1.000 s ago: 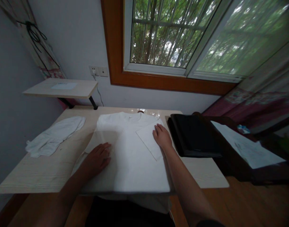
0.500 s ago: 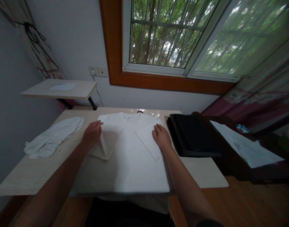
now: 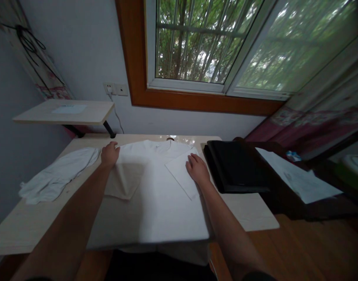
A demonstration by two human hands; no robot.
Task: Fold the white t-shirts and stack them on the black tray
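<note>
A white T-shirt (image 3: 164,207) lies spread on the pale wooden desk (image 3: 249,212), its collar towards the window. Both short sleeves are folded inward over its front. My left hand (image 3: 110,154) is at the left shoulder fold, with bent fingers apart at the cloth's edge; part of the hand is turned away from view. On the right folded sleeve (image 3: 180,173) rests my right hand (image 3: 198,169), open and palm down, with the fingers slightly bent. The shirt's lower part hangs over the desk's front edge near my lap.
Another white cloth (image 3: 60,173) lies loosely bunched at the left. Behind it stands a raised shelf (image 3: 92,113) with a paper on top. A black folder-like stack (image 3: 235,166) sits right of the shirt. Farther right, papers (image 3: 297,175) lie on dark furniture.
My left hand has moved up and left along the shirt's shoulder, and the left sleeve fold lies flatter. My right hand stays on the right sleeve. The view has shifted slightly.
</note>
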